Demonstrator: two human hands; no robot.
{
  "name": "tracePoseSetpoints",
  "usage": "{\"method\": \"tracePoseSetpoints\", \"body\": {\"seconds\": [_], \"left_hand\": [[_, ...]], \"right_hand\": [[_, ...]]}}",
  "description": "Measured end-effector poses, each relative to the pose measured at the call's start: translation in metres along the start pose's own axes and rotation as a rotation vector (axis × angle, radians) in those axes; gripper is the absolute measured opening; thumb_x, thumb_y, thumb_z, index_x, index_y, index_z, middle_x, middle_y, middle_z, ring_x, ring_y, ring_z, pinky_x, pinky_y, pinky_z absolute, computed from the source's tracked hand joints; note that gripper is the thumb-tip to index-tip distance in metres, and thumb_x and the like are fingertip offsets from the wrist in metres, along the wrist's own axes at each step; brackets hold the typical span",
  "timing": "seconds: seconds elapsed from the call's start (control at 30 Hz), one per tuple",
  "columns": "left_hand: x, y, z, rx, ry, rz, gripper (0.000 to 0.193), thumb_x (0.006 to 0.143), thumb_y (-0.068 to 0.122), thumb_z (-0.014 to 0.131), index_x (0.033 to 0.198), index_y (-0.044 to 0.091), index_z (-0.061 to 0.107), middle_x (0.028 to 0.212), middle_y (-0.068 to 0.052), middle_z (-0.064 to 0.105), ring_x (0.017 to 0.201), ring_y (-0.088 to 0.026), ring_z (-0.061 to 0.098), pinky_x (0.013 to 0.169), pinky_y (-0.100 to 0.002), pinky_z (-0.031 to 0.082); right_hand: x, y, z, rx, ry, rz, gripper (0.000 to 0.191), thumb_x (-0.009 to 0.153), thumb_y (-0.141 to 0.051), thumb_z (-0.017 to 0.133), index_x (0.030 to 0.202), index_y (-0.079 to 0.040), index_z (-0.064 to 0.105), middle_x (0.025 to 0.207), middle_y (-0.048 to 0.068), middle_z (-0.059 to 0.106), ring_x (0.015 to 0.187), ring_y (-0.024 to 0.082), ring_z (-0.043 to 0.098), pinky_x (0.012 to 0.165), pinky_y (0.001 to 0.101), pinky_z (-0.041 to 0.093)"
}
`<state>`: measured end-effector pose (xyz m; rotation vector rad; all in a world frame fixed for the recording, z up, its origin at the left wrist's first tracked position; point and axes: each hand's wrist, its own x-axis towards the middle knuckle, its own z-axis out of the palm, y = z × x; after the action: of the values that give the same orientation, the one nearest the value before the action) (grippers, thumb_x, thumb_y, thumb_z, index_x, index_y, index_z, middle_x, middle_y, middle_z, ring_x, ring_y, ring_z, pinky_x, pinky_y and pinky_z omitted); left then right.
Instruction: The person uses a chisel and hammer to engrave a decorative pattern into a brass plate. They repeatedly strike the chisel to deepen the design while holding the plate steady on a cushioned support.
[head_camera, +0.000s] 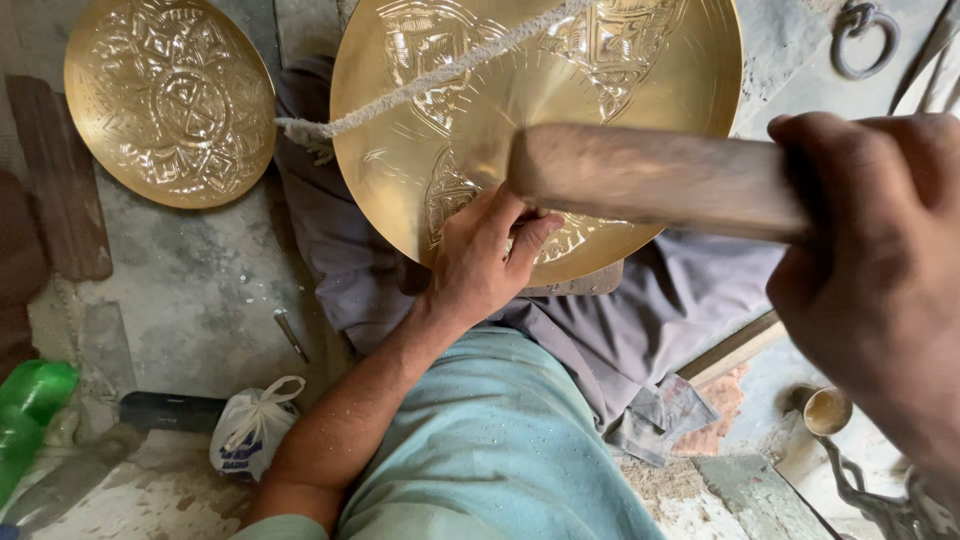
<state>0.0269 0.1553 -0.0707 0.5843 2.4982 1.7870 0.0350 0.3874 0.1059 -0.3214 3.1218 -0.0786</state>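
The person wears a pale teal shirt (490, 450) with short sleeves, its cloth speckled with fine light dust; one sleeve hem shows low down, well below the large brass plate (640, 90). Below that plate, loose grey-lilac trousers (620, 320) spread in soft folds. The left forearm is bare from sleeve to wrist, and the left hand (480, 260) carries no ring or watch. The right hand (880, 290) is also bare, blurred by closeness to the camera.
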Motion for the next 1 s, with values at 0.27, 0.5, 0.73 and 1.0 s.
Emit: {"method": "tracePoseSetpoints", "body": {"seconds": [0.27,0.5,0.73,1.0], "left_hand": [[-0.001,-0.002,0.0,-0.003,-0.018,-0.048,0.022,0.103,0.017,0.072,0.113,0.004,0.058,0.093,-0.01,0.065,0.077,-0.023,0.07,0.068,-0.037,0.056],[-0.001,-0.003,0.0,0.009,-0.018,-0.047,0.023,0.103,0.017,0.071,0.114,0.003,0.058,0.092,-0.009,0.065,0.077,-0.022,0.069,0.068,-0.037,0.055],[0.0,-0.004,0.0,0.001,-0.017,-0.033,0.023,0.104,0.018,0.071,0.117,0.004,0.058,0.093,-0.009,0.064,0.078,-0.023,0.069,0.068,-0.038,0.056],[-0.003,-0.006,-0.003,0.029,0.009,-0.011,0.022,0.104,0.017,0.071,0.12,0.006,0.06,0.098,-0.009,0.067,0.084,-0.024,0.072,0.071,-0.038,0.057]], "right_hand": [[-0.004,-0.001,0.005,0.083,0.039,0.008,0.046,0.094,0.01,0.072,0.137,0.004,0.057,0.113,0.023,0.063,0.093,0.03,0.066,0.078,0.0365,0.055],[-0.003,-0.001,0.006,0.151,0.051,-0.037,0.046,0.089,0.009,0.073,0.131,0.007,0.054,0.109,0.022,0.062,0.089,0.027,0.067,0.074,0.0337,0.056],[-0.006,-0.001,0.011,0.286,0.023,0.015,0.046,0.088,0.011,0.071,0.131,0.006,0.053,0.111,0.019,0.061,0.095,0.025,0.066,0.077,0.0338,0.055],[-0.021,0.002,0.023,-0.104,-0.021,-0.007,0.048,0.085,0.01,0.078,0.13,0.0,0.065,0.105,0.018,0.063,0.087,0.028,0.065,0.075,0.0374,0.054]]}}
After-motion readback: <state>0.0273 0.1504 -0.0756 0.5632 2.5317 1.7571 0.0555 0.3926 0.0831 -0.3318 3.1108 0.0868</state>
